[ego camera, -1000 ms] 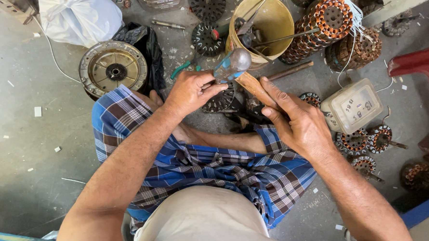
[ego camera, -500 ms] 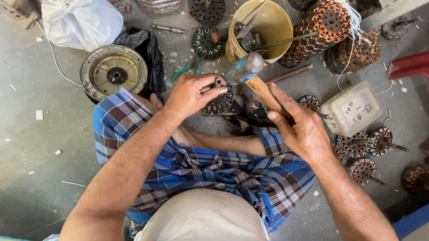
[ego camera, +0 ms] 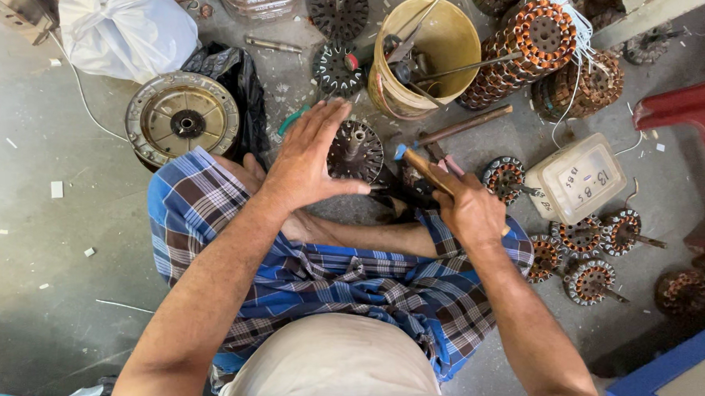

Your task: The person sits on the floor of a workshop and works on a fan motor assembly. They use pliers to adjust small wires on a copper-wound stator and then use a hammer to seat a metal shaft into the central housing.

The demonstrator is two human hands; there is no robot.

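Note:
I sit on the floor in a blue checked cloth. My left hand is open with fingers spread, its thumb and palm against the left side of a dark round motor core with an upright shaft. My right hand grips the wooden handle of a hammer. The handle points up-left toward the core. The hammer's head is low beside the core, and most of it is hidden.
A yellow bucket of tools stands behind the core, with stacked copper-wound stators to its right. A round metal motor cover and a white bag lie left. A white plastic box, small stators and a red stool are right.
The hammer has come down from its raised position toward the core. My left hand left the hammer head and opened flat beside the core.

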